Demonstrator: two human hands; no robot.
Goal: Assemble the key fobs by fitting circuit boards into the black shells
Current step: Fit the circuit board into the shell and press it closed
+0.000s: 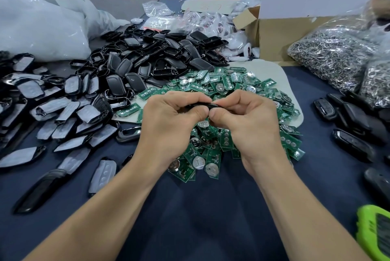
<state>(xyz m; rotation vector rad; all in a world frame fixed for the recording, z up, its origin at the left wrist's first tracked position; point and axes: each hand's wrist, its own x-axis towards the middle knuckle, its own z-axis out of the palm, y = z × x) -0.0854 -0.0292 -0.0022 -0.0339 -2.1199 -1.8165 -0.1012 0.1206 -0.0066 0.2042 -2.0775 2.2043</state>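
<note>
My left hand (171, 121) and my right hand (247, 121) meet above a heap of green circuit boards (232, 87) with round coin cells. Together they pinch one black key fob shell (202, 105) between fingers and thumbs; most of it is hidden by my fingers. Whether a board sits inside it cannot be seen. A big pile of empty black shells (147, 58) lies behind and to the left. Shell halves with grey button pads (69, 110) spread over the left side of the dark blue table (200, 208).
Closed black fobs (348, 121) lie at the right. Bags of metal key rings (337, 53) and an open cardboard box (280, 34) stand at the back right. White plastic bags (38, 28) fill the back left. A green object (373, 231) sits at the right front edge.
</note>
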